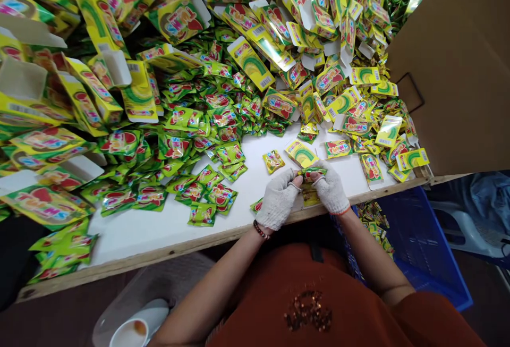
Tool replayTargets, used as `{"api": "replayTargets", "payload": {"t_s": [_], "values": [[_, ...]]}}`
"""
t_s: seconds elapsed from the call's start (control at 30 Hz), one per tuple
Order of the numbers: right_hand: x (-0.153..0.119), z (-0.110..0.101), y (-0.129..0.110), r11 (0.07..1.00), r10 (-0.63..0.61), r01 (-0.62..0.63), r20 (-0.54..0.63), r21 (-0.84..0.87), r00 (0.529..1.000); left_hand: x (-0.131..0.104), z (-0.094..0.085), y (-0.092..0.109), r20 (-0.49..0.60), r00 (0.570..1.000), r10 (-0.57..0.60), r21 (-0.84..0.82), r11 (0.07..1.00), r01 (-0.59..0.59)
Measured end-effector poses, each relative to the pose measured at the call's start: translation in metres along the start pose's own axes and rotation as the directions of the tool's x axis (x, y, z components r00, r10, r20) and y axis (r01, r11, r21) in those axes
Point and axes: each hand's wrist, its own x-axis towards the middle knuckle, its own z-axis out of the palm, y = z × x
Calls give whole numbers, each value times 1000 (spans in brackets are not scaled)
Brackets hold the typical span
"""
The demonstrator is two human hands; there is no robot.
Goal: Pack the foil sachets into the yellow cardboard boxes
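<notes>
A white counter [139, 234] with a wooden front edge [171, 253] carries heaped boxes [175, 23] and packets [219, 118]; a blue crate [418, 246] sits below, right. Near that edge, left hand [278, 199] and right hand [331, 190] pinch a green packet [313, 172] together, apparently just above the counter. White surface shows leftward, between them and the packets.

Hands [275, 202] [331, 190] gloved, close together, fingertips [298, 180] pinched; bare forearms [223, 278] angled inward.

2 gloved hands [278, 202] | 1 green packet [313, 170] held | cartons [252, 64] heaped beyond
</notes>
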Motion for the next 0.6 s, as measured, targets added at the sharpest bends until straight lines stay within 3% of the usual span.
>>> {"api": "replayTargets", "payload": {"t_s": [0.07, 0.13, 0.23, 0.3, 0.43, 0.53, 0.6], "values": [[8, -11, 2, 997, 19, -22, -35, -74, 999, 6, 0, 1, -7, 999, -36, -42, 998, 36], [18, -20, 6, 985, 66, -73, -49, -154, 997, 14, 0, 1, -5, 989, -145, -224, 965, 140], [29, -26, 10, 965, 188, -180, 25, -188, 982, 29, 1, -1, 30, 944, -330, -478, 824, 303], [31, -26, 9, 964, 251, -241, 78, -112, 965, 37, 0, -3, 15, 923, -385, -533, 777, 333], [23, -24, -5, 949, 265, -286, 154, 130, 952, 45, -1, -8, 23, 957, -291, -381, 882, 277], [14, -20, -16, 936, 236, -284, 228, 209, 945, 41, -4, -4, 99, 977, -188, -205, 957, 205], [10, -18, -20, 925, 238, -304, 275, 229, 932, 35, -9, 2, 67, 992, -106, -114, 987, 113]]}}
